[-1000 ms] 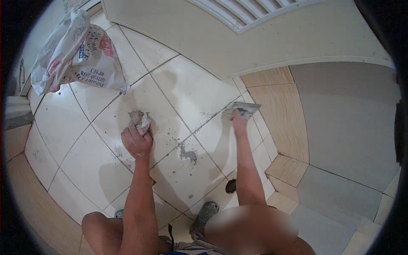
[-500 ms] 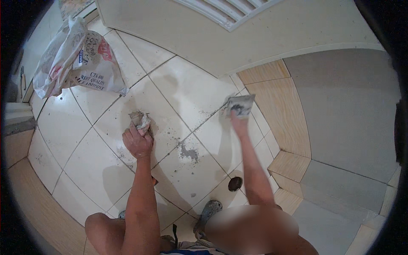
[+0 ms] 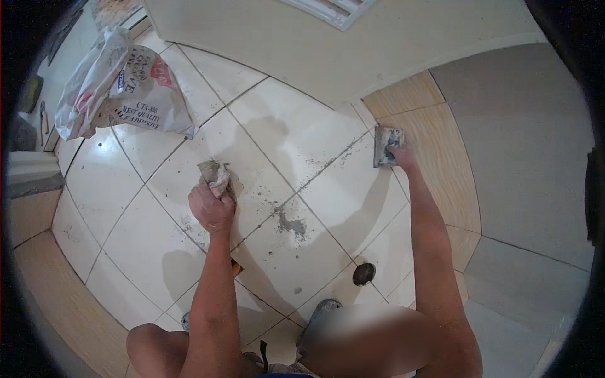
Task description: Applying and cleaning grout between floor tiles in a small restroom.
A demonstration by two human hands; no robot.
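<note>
My left hand (image 3: 213,208) is closed around a crumpled whitish wad (image 3: 220,179), cloth or plastic I cannot tell. A greyish-brown flat piece (image 3: 208,169) sticks out beside the wad. To the right, my right hand (image 3: 404,154) grips a flat, grey-smeared hand float (image 3: 382,148). The float is at the right edge of the white tiled floor (image 3: 252,157), against the foot of the wood-look wall tiles (image 3: 422,135). Grey mortar smears and crumbs (image 3: 291,225) lie on the tiles between my hands, along the dark joints.
A printed white adhesive sack (image 3: 148,94) stands at the back left. A pale door (image 3: 271,38) with a louvred vent borders the far side. Near my foot is a round dark drain hole (image 3: 364,274). Something orange (image 3: 236,268) shows beside my left forearm.
My right hand has moved right with the float, from the floor joint to the wall's foot. The float's angle has turned. My left hand keeps its hold; the view has shifted slightly.
</note>
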